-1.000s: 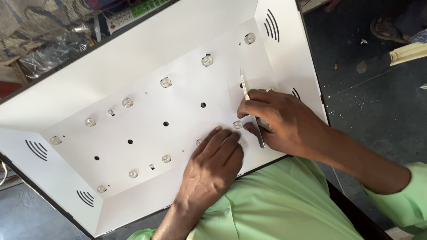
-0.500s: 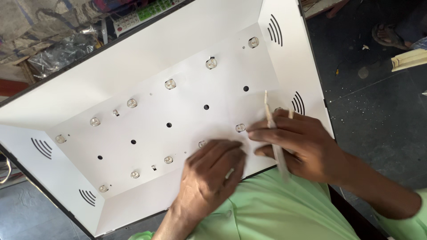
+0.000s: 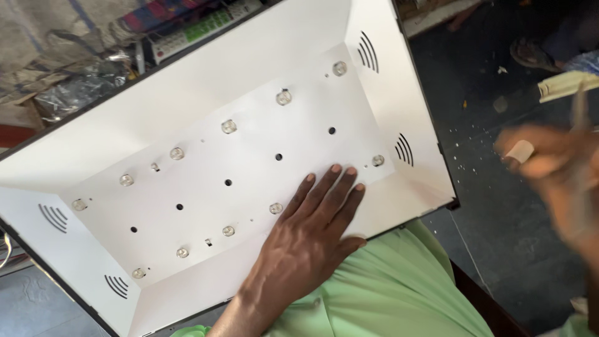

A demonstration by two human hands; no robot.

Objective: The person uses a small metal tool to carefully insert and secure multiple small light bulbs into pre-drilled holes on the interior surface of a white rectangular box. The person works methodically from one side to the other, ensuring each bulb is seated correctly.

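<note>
Dark concrete floor fills the right side, w/ small white debris specks; cluttered bags and a strip-shaped item lie beyond the panel's top-left edge.

White backlight reflector panel rests tilted across the person's lap, over a green garment. Long axis runs lower-left to upper-right. Sloped side walls carry curved vent slots near each corner. Two rows of round LED lenses, e.g. upper-row lens, follow the long axis; a row of dark holes sits between them.

Left hand: flat, palm down, fingers extended and slightly spread, pressing the reflector sheet near the panel's lower edge. Fingertips point up-right, ending just beside the end lens.

Right hand: off the panel, above the floor, well apart from the right edge; motion-blurred. A thin stick-like tool shows at it, upright approx.; grip cannot be told.

Open room: floor right of the panel.
</note>
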